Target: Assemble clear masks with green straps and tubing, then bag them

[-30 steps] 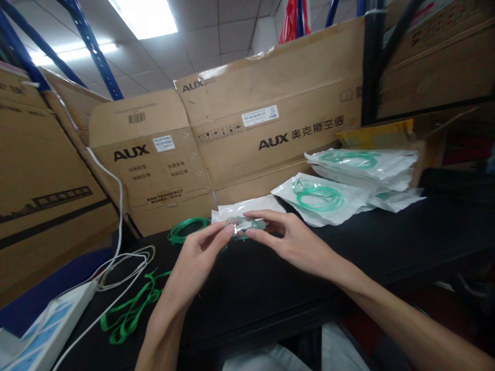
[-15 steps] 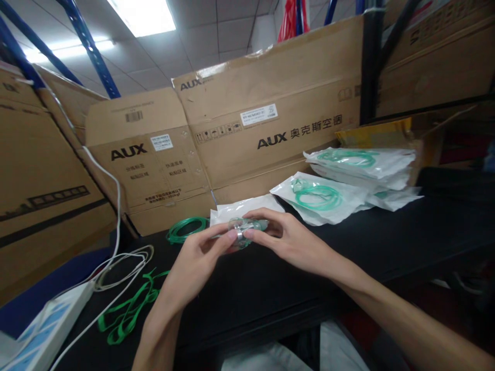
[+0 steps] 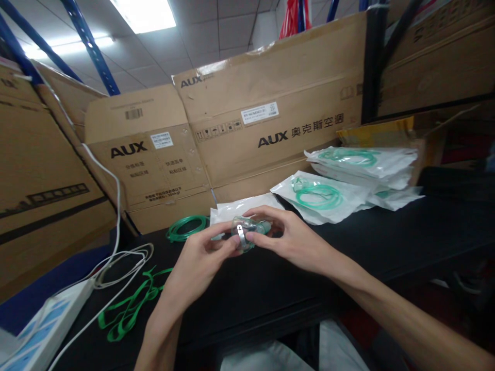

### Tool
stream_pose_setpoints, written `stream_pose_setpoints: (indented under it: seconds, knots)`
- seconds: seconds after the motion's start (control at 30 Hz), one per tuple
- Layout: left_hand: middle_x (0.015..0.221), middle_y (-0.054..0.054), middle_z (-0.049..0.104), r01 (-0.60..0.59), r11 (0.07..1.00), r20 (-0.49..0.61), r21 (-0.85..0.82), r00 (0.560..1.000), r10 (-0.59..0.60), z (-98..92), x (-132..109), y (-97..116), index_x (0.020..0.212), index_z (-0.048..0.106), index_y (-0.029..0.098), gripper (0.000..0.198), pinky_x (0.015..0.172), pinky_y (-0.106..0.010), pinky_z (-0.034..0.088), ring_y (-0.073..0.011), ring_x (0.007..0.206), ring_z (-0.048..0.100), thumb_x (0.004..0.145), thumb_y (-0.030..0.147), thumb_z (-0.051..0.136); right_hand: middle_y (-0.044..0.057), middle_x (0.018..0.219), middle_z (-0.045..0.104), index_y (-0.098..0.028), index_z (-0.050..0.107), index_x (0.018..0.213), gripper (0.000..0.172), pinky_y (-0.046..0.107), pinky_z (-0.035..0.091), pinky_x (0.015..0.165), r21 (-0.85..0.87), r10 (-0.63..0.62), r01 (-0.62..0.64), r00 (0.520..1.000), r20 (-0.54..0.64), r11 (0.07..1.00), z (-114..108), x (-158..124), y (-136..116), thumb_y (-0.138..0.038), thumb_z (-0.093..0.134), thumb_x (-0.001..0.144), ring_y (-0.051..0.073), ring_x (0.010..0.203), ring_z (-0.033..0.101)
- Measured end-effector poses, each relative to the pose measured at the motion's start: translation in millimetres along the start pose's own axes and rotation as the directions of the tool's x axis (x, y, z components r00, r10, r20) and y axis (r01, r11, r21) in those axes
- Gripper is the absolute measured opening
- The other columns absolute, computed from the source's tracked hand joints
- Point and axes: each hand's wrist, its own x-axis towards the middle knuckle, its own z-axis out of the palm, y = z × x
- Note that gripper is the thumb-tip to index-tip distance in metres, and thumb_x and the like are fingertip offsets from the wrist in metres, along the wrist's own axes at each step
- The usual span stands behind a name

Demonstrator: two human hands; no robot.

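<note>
A clear, green-tinted oxygen mask with a metal nose strip is held up above the black table. My left hand grips its left side, the thumb at the lower end of the strip. From the right, my right hand closes around the mask, its thumb beside the metal strip. Behind my left hand lies a coil of green tubing. A white pouch sits just behind the mask, partly hidden by my hands. Green elastic straps lie loose to the left of my left forearm.
Several white pouches with green tubing are piled at the back right, one pouch in front. Cardboard sheets stand along the back. At left are a power strip and white cables on the black table.
The mask has turned a little between my fingers, and more of its metal strip now shows. My left thumb has slid down along the strip. The other things stay where they were.
</note>
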Motion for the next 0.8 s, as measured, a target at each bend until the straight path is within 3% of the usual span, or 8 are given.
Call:
stream_pose_setpoints:
  seconds: [0.27, 0.6, 0.8]
  knots:
    - [0.113, -0.004, 0.077, -0.002, 1.000, 0.000, 0.016, 1.000, 0.002, 3.3, 0.9, 0.6, 0.120, 0.075, 0.018, 0.035, 0.080, -0.028, 0.065, -0.0186, 0.084, 0.076, 0.089, 0.036, 0.072, 0.003, 0.107, 0.075, -0.018, 0.070, 0.113, 0.024, 0.029, 0.052, 0.087, 0.000, 0.010, -0.010, 1.000, -0.019, 1.000, 2.7, -0.1, 0.0, -0.025, 0.069, 0.091, 0.019, 0.097, 0.070]
    - [0.109, -0.004, 0.078, -0.005, 0.998, 0.019, 0.057, 1.000, 0.004, 4.7, -1.5, 2.7, 0.121, 0.075, 0.019, 0.037, 0.076, -0.027, 0.064, -0.0173, 0.078, 0.075, 0.089, 0.038, 0.072, 0.003, 0.114, 0.076, -0.022, 0.073, 0.120, 0.026, 0.031, 0.048, 0.102, -0.043, -0.037, 0.038, 0.999, 0.021, 0.998, 2.3, -1.7, -2.7, -0.022, 0.065, 0.096, 0.018, 0.111, 0.068]
    - [0.115, -0.004, 0.076, -0.010, 1.000, 0.023, 0.016, 1.000, 0.010, 5.8, -4.2, 8.1, 0.120, 0.075, 0.021, 0.033, 0.083, -0.027, 0.062, -0.0200, 0.096, 0.074, 0.093, 0.039, 0.068, 0.004, 0.115, 0.077, -0.022, 0.076, 0.117, 0.025, 0.033, 0.050, 0.101, -0.028, -0.048, 0.047, 0.998, -0.037, 0.998, 3.9, -1.9, -7.5, -0.021, 0.066, 0.094, 0.020, 0.111, 0.069]
